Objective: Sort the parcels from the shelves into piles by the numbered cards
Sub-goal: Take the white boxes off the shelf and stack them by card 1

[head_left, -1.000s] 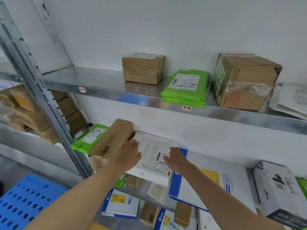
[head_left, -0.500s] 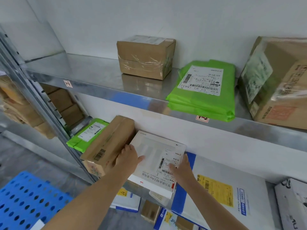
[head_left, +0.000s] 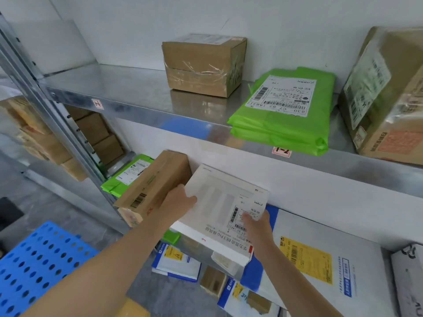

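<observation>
Both hands on the white box point(head_left: 225, 210), middle shelf, box tilted with near end sticking out past the shelf edge. Left hand point(head_left: 180, 202) grips its left edge, thumb on top face. Right hand point(head_left: 257, 225) grips the right edge near the shipping label, fingers over the top. Box lies partly over a white-and-blue mailer point(head_left: 320, 259) with a yellow label, to its right on the same shelf. Long brown box point(head_left: 155, 187) just beside the white box on the left, touching the left hand; green bag point(head_left: 128, 173) behind that, near the upright post point(head_left: 57, 124).

Top shelf point(head_left: 137, 99): small taped brown box point(head_left: 203, 65) against the wall, green bag stack point(head_left: 283, 110) to its right with label facing up, big brown box point(head_left: 389, 94) at far right, partly cut off. Small numbered cards on the shelf lip: one point(head_left: 97, 104) at left, one point(head_left: 281, 152) under the green stack; digits hard to read.

Below the middle shelf: more blue-white mailers point(head_left: 178, 261) and small brown boxes point(head_left: 212, 281). Blue perforated panel point(head_left: 39, 261) lower left. Another white box point(head_left: 409, 277) at far right edge, cut off.
</observation>
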